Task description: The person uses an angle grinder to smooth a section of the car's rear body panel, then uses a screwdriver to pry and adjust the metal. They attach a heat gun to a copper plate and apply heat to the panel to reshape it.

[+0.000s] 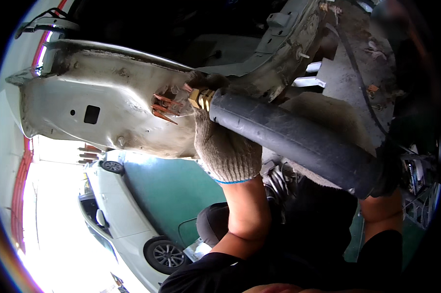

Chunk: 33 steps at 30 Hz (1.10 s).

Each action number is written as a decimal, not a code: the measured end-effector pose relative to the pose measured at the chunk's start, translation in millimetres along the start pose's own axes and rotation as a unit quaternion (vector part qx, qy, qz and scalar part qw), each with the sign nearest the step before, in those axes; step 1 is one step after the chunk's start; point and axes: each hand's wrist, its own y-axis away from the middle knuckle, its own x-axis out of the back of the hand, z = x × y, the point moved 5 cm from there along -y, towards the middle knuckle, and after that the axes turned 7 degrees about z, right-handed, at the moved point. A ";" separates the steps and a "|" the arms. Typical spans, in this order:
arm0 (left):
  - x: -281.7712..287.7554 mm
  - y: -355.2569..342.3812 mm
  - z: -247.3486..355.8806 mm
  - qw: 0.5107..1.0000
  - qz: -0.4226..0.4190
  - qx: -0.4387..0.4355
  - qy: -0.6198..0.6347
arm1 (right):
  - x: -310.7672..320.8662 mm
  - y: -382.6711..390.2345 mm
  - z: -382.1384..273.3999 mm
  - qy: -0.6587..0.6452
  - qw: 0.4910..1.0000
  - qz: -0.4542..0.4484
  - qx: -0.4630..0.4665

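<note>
A long tool with a thick black cylindrical body [298,141] slants across the view, its brass-coloured fitting [201,99] pointing at a bare, dirty vehicle body panel [113,97]. Several copper-coloured prongs [165,107] sit against the panel just ahead of the fitting. My left hand [228,149], in a knitted work glove, is closed around the tool's front end; its fingertips are partly hidden behind the fitting. Behind the black body, my gloved right hand [335,115] bears against the tool, its fingers mostly covered by it.
The panel has a square hole and a dark cavity behind its upper edge. A dark cable [354,66] hangs at the upper right, near white brackets [310,81]. On the green floor [157,185] a white car [125,210] stands at lower left. Shelving [420,195] is at far right.
</note>
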 end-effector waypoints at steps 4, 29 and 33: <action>4.1 -3.2 6.9 0.998 -0.030 0.020 0.042 | -5.6 -1.9 3.4 -0.007 1.000 0.012 0.012; -20.0 -18.9 -31.2 0.965 -0.041 0.023 0.256 | 3.8 -8.4 9.2 0.293 0.949 -0.110 0.030; -20.5 -14.3 -35.5 0.951 -0.030 0.053 0.302 | 19.8 -2.1 25.8 0.030 0.949 -0.056 -0.310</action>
